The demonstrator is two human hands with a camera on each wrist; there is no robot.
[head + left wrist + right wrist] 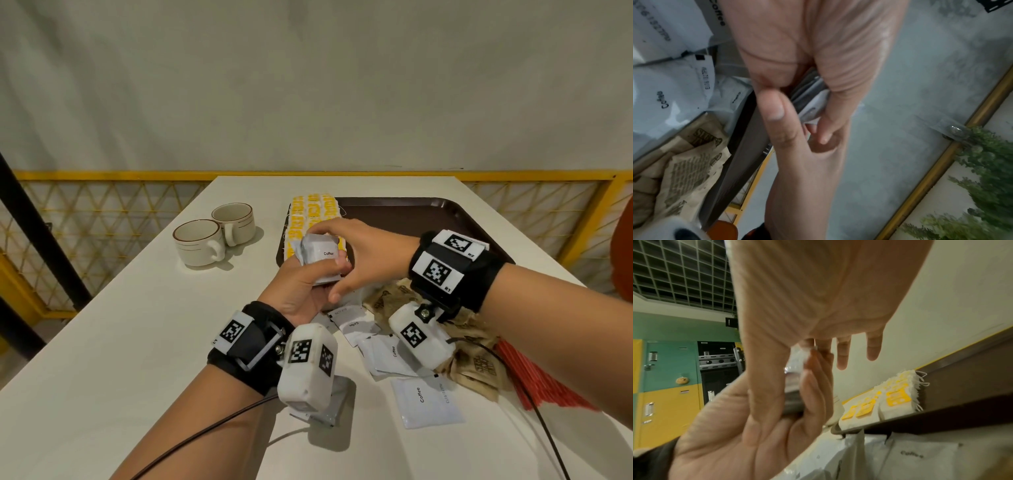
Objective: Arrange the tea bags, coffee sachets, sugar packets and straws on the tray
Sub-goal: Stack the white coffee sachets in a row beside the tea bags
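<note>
My left hand (308, 284) grips a small upright stack of white coffee sachets (323, 262) just in front of the dark brown tray (428, 212). My right hand (342, 246) reaches over from the right and pinches the same stack (794, 386), fingers on its top, thumb at its lower end, with two fingers (872, 350) straight. The left wrist view shows the stack's edge (812, 107) inside the left hand (824, 97). Yellow-tagged tea bags (311, 212) lie in rows on the tray's left part. Loose coffee sachets (387, 353), brown sugar packets (476, 366) and red straws (541, 380) lie on the table.
Two cream cups (214, 240) stand on the white table (137, 342) left of the tray. The tray's right part is bare. A yellow mesh railing (102, 219) runs behind the table. Cables trail from both wrist cameras across the near table.
</note>
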